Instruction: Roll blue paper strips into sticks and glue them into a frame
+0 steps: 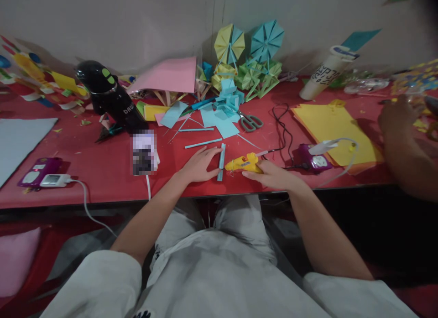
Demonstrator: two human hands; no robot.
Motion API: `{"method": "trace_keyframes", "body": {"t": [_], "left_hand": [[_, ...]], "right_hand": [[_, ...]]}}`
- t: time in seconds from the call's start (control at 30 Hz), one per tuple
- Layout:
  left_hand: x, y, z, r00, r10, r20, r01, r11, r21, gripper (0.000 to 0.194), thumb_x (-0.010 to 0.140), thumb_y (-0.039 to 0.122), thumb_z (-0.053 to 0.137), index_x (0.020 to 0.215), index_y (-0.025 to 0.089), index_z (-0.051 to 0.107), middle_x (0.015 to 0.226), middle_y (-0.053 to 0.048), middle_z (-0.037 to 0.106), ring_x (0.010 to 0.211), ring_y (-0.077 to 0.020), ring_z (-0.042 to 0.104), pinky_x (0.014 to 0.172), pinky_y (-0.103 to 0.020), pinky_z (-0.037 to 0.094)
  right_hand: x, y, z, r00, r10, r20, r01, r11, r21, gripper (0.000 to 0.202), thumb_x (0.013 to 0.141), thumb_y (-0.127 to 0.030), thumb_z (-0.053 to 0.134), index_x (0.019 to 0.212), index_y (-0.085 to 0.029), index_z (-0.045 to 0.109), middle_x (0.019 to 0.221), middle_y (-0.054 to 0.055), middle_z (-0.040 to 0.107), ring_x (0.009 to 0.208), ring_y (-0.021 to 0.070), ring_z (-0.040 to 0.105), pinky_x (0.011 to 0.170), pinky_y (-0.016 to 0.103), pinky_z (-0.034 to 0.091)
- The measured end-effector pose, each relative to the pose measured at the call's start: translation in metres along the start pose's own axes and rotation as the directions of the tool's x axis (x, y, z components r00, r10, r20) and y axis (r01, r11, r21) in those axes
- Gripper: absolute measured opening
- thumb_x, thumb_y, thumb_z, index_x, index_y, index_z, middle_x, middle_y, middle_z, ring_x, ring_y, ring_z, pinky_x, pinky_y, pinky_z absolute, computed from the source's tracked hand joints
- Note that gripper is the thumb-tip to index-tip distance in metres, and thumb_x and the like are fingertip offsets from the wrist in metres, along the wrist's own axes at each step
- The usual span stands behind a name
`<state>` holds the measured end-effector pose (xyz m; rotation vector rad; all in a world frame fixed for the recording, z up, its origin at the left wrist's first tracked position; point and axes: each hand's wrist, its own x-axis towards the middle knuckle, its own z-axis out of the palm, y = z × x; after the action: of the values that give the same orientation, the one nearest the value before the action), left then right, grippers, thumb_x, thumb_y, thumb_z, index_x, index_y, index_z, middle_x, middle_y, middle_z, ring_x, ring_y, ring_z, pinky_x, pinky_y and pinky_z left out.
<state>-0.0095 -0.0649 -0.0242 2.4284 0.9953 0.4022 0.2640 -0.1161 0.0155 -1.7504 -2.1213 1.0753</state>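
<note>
My left hand rests on the red table, its thumb and fingertips holding a folded light-blue paper strip that lies lengthwise away from me. My right hand is wrapped round a yellow hot glue gun, whose nozzle points left and sits just beside the strip. A clear glue stick sticks out of the back of the gun. Beyond my left hand lies a thin rolled blue paper stick, with a second blue stick behind it.
Scissors lie by loose blue paper pieces. Paper pinwheel shapes stand at the wall. A black bottle, a phone, yellow paper, a purple power socket and a cup surround me. Another person's hand is at right.
</note>
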Motion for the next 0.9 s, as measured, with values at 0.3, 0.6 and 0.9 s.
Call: {"method": "trace_keyframes", "body": {"t": [0.3, 0.6, 0.9], "left_hand": [[0.001, -0.001, 0.0, 1.0, 0.008, -0.006, -0.008, 1.0, 0.002, 0.067, 0.09, 0.039, 0.06, 0.15, 0.018, 0.039, 0.156, -0.013, 0.047, 0.146, -0.0273, 0.043, 0.126, -0.049, 0.024], [0.0, -0.001, 0.001, 1.0, 0.004, -0.009, -0.004, 1.0, 0.005, 0.067, 0.09, 0.041, 0.06, 0.15, 0.019, 0.039, 0.157, -0.011, 0.047, 0.145, -0.0268, 0.044, 0.126, -0.048, 0.024], [0.0, -0.001, 0.001, 1.0, 0.007, -0.02, -0.007, 1.0, 0.004, 0.065, 0.089, 0.039, 0.061, 0.148, 0.018, 0.041, 0.155, -0.012, 0.049, 0.143, -0.0272, 0.047, 0.126, -0.049, 0.025]], "right_hand": [[-0.006, -0.005, 0.0, 0.995, -0.038, 0.088, 0.038, 0.999, 0.006, 0.05, 0.084, -0.069, 0.052, 0.076, -0.02, 0.057, 0.065, -0.001, 0.052, 0.058, 0.0147, 0.048, 0.054, 0.028, 0.035], [-0.011, -0.016, -0.002, 0.988, -0.014, 0.152, 0.015, 1.0, -0.003, 0.049, 0.083, -0.068, 0.053, 0.071, -0.021, 0.053, 0.062, -0.001, 0.046, 0.058, 0.0149, 0.046, 0.056, 0.03, 0.035], [-0.014, -0.018, -0.004, 0.97, -0.128, 0.208, 0.102, 0.986, 0.132, 0.043, 0.086, -0.062, 0.056, 0.072, -0.021, 0.055, 0.061, -0.003, 0.045, 0.057, 0.0129, 0.043, 0.055, 0.028, 0.037]]}}
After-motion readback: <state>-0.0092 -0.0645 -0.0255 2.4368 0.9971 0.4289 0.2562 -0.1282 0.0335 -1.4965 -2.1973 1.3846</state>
